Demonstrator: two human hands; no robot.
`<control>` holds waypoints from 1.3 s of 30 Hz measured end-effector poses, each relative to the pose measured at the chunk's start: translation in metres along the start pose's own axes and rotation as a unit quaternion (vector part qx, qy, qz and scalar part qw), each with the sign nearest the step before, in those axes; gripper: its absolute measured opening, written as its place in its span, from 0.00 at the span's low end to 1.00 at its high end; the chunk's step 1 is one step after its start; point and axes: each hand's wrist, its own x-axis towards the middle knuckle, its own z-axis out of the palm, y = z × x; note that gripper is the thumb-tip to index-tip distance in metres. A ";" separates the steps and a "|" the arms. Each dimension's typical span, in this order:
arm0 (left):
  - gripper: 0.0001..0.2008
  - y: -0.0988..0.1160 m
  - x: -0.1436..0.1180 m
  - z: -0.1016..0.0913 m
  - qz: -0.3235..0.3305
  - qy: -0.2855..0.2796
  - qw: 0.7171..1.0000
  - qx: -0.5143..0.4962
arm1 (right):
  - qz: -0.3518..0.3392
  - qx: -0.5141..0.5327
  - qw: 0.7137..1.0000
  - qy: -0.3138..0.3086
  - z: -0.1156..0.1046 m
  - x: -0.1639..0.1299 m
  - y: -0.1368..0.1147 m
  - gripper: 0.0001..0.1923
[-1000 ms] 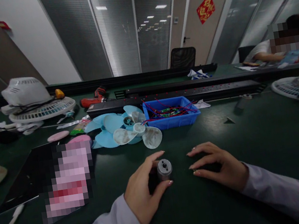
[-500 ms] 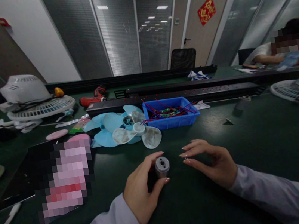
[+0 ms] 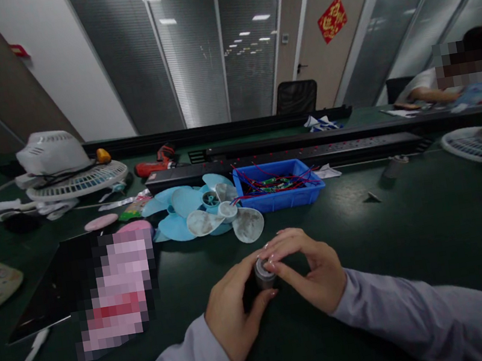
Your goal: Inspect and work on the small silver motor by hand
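Observation:
A small silver cylindrical motor (image 3: 262, 273) stands on the dark green table (image 3: 413, 226) near me. My left hand (image 3: 234, 309) wraps around it from the left, thumb and fingers on its sides. My right hand (image 3: 307, 267) has its fingertips on the motor's top and right side, partly hiding it. Both sleeves are pale lilac. Just beyond the hands lie fan blades, blue ones (image 3: 177, 212) and a clear white one (image 3: 238, 220).
A blue bin (image 3: 280, 195) of red wires sits behind the blades, with a long black strip (image 3: 310, 154) behind it. A white fan housing (image 3: 65, 165) and red drill (image 3: 156, 162) stand at back left. A black pad (image 3: 48, 290) lies left. Another person sits at far right.
My right hand moved left from the bare table onto the motor, covering its top. My left hand kept its hold on the motor.

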 end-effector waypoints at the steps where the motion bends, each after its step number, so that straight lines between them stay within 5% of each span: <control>1: 0.23 0.000 0.000 0.000 0.002 0.000 1.000 -0.004 | 0.004 0.002 1.000 -0.005 0.000 0.000 0.001 0.08; 5: 0.27 0.002 0.000 0.001 -0.011 0.013 0.999 -0.034 | 0.034 0.015 0.999 -0.036 -0.003 -0.002 0.001 0.09; 10: 0.38 0.014 -0.003 -0.005 -0.027 0.064 0.995 -0.069 | 0.124 0.062 0.986 -0.089 -0.006 -0.010 0.001 0.24; 18: 0.09 0.014 0.010 -0.013 -0.009 0.107 0.994 -0.025 | 0.114 0.021 0.978 -0.171 -0.007 -0.014 0.006 0.19; 25: 0.05 0.010 0.018 -0.009 0.018 0.139 0.990 -0.010 | 0.120 0.008 0.977 -0.179 -0.007 -0.012 0.008 0.19; 30: 0.06 0.003 0.007 -0.027 0.050 0.194 0.980 0.019 | 0.130 0.005 0.974 -0.186 -0.007 -0.011 0.007 0.19; 39: 0.09 -0.035 -0.043 -0.066 0.011 0.033 0.974 0.223 | 0.151 -0.002 0.969 -0.196 -0.007 -0.013 0.007 0.20</control>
